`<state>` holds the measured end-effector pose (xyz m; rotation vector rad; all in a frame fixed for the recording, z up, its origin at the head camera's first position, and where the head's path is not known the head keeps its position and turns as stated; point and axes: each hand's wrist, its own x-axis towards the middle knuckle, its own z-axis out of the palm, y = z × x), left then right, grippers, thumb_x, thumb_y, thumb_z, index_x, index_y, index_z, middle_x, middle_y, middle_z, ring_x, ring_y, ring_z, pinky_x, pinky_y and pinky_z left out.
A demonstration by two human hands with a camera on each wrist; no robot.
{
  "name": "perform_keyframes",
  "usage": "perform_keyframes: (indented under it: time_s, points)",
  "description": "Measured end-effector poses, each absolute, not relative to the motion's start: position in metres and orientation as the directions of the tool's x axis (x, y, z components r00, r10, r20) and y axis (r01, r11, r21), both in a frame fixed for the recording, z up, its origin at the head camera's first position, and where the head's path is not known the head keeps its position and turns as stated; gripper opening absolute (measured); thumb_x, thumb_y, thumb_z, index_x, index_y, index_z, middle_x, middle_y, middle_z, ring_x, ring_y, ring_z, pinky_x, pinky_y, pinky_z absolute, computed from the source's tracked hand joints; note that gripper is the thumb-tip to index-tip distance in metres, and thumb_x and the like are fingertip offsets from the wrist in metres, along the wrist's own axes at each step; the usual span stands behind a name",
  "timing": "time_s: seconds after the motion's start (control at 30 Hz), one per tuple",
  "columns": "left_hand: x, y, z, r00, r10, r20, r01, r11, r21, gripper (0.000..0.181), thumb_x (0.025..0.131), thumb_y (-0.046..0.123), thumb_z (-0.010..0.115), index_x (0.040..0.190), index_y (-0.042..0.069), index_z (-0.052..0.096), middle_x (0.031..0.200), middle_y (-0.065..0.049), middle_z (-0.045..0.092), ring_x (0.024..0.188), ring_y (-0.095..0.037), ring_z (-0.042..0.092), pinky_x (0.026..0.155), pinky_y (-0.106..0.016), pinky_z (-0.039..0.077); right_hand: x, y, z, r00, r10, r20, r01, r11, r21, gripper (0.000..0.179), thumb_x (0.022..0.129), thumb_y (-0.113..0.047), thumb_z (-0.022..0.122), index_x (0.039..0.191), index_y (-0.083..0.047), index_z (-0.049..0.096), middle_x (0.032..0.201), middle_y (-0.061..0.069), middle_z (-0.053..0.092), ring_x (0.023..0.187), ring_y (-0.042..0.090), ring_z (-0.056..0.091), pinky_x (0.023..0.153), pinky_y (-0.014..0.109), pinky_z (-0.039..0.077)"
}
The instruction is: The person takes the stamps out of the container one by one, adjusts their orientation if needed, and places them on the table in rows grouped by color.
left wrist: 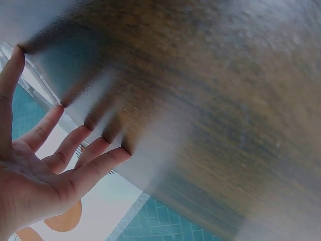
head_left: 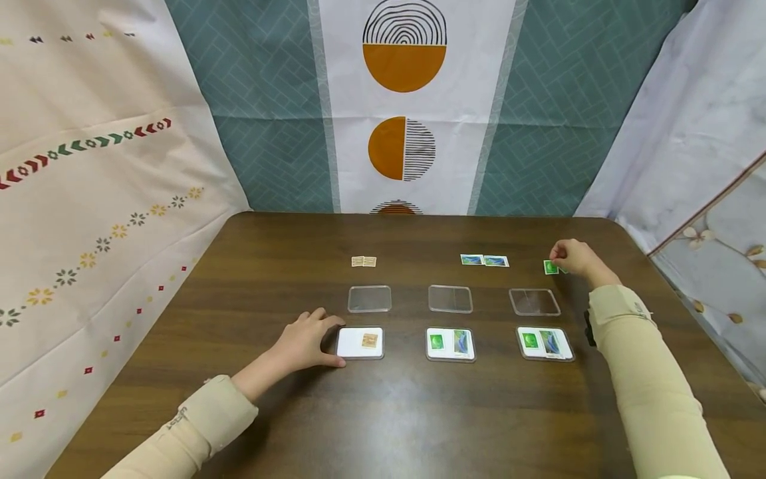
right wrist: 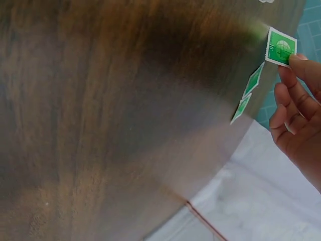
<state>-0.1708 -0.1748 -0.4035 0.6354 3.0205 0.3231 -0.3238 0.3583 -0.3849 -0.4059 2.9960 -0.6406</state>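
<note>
My right hand [head_left: 576,258] pinches a green stamp [right wrist: 282,47] between thumb and finger, just above the table at the back right. Two more green stamps [right wrist: 247,94] lie on the table beside it. Mostly hidden by the hand in the head view, these show one green stamp [head_left: 550,268] clearly. My left hand [head_left: 306,339] holds the left end of a clear plastic case [head_left: 360,356], thumb at its near edge and index finger at its far edge. Inside this case are a white card [head_left: 350,342] and a brown stamp [head_left: 370,340]. The other left fingertips rest on the table.
Two more cases, the middle case [head_left: 451,360] and right case [head_left: 547,358], each hold a green and a blue stamp. Three clear lids [head_left: 369,299] lie behind the cases. Farther back are brown stamps [head_left: 364,261] and blue stamps [head_left: 485,260]. Cloths hang around the wooden table [head_left: 419,412].
</note>
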Motion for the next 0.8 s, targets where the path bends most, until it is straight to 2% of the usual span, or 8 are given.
perform_keyframes:
  time_s: [0.17,0.3,0.6,0.73,0.8]
  points:
    - [-0.17,-0.176,-0.403,-0.917,0.399,-0.005,0.39,0.898,0.205,0.071,0.059,0.048,0.085,0.117,0.014,0.062,0.095,-0.006,0.055,0.08,-0.026,0.053,0.064,-0.045,0.048,-0.326,0.357,-0.392,-0.97,-0.242,-0.004,-0.219,0.887,-0.407,0.008,0.078,0.0,0.059,0.078,0.007,0.058,0.07,0.013,0.06,0.062,0.014,0.049,0.061,0.03,0.039]
    - [-0.17,-0.176,-0.403,-0.915,0.402,-0.018,0.39,0.896,0.211,0.071,0.06,0.047,0.085,0.118,0.014,0.062,0.096,-0.007,0.055,0.082,-0.027,0.053,0.064,-0.046,0.049,-0.325,0.356,-0.396,-0.976,-0.217,-0.017,-0.193,0.897,-0.398,0.008,0.078,-0.001,0.059,0.077,0.006,0.058,0.07,0.013,0.06,0.065,0.02,0.052,0.063,0.032,0.04]
    - [-0.171,-0.176,-0.404,-0.917,0.4,-0.001,0.39,0.895,0.214,0.072,0.059,0.049,0.084,0.118,0.015,0.062,0.096,-0.006,0.055,0.082,-0.026,0.053,0.064,-0.045,0.049,-0.332,0.354,-0.396,-0.987,-0.163,-0.01,-0.148,0.917,-0.371,0.009,0.08,-0.001,0.059,0.079,0.009,0.059,0.075,0.021,0.06,0.071,0.033,0.054,0.069,0.045,0.042]
    - [-0.172,-0.176,-0.404,-0.917,0.399,-0.003,0.39,0.896,0.215,0.072,0.059,0.05,0.084,0.119,0.016,0.062,0.096,-0.006,0.055,0.083,-0.026,0.053,0.063,-0.046,0.049,-0.339,0.36,-0.402,-0.99,-0.139,-0.025,-0.118,0.914,-0.389,0.009,0.079,-0.005,0.061,0.077,0.004,0.061,0.074,0.017,0.061,0.069,0.032,0.054,0.067,0.044,0.042]
    - [-0.172,-0.176,-0.404,-0.918,0.398,-0.005,0.387,0.897,0.213,0.072,0.059,0.051,0.084,0.119,0.016,0.062,0.097,-0.006,0.055,0.083,-0.026,0.053,0.063,-0.046,0.049,-0.344,0.366,-0.408,-0.99,-0.142,-0.012,-0.126,0.91,-0.395,0.006,0.077,-0.007,0.062,0.073,-0.002,0.061,0.069,0.012,0.059,0.065,0.028,0.052,0.063,0.04,0.041]
